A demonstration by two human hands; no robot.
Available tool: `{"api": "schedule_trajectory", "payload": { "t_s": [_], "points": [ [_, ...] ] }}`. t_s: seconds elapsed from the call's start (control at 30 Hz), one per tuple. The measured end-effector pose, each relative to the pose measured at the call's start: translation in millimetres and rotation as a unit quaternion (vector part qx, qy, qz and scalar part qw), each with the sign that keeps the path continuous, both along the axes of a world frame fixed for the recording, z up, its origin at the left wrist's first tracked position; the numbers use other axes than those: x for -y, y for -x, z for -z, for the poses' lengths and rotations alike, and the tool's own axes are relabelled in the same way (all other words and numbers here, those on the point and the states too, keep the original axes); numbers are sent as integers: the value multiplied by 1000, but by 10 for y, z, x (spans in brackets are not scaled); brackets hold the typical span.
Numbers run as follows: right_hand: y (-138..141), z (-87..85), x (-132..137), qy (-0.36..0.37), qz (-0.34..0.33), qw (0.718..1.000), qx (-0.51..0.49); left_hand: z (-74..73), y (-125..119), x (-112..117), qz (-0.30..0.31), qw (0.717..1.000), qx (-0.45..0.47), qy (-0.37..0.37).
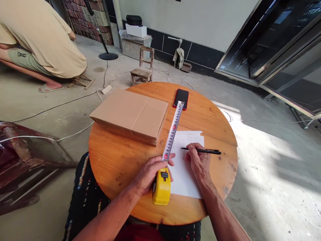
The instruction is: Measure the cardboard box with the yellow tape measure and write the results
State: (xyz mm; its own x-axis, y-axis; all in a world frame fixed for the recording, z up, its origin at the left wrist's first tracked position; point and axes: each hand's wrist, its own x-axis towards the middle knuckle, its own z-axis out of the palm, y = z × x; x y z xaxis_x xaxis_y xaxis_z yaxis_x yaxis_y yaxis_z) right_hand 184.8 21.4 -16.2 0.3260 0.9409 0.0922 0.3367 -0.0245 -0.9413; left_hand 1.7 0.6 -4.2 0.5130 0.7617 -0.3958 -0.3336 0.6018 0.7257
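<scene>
We take the table as a dial, 12 away from us. The yellow tape measure [162, 192] is at 6 o'clock, its printed steel blade [172, 135] run out towards 1. We judge the case compact, fairly weighty and hard, likely grippy; the blade springy, stiff along its curve, prone to buckling if pushed sideways, its edges slick. Best hold, in our view: around the case, thumb near the black lock slider [164, 175], clear of the blade's edges. Our left hand [152, 172] is wrapped on the case near its mouth, fingertips past the blade. Our right hand [200, 162] is clamped on a slim black ballpoint pen [210, 151], tip towards 9; contact with the paper sheet [184, 182] at 4 cannot be told. The sheet looks limp and easily creased. Obstacles: the brown cardboard box [130, 115] at 10 to 11 crowds the blade's left side; the red-edged smartphone [184, 95], just past 12, sits beneath the hooked tip in view, contact unclear. Beyond the round wooden table [117, 167]: small wooden chair [142, 72] just short of 12, seated person [47, 40] towards 10.
</scene>
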Motion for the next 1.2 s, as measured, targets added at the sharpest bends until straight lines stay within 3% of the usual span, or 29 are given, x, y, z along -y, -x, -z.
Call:
{"api": "schedule_trajectory", "payload": {
  "t_s": [1.2],
  "points": [
    [11, -21, 9, 15, -29, 999, 37, -18, 14, 9, 2, 1000, 4, 8]
  ]
}}
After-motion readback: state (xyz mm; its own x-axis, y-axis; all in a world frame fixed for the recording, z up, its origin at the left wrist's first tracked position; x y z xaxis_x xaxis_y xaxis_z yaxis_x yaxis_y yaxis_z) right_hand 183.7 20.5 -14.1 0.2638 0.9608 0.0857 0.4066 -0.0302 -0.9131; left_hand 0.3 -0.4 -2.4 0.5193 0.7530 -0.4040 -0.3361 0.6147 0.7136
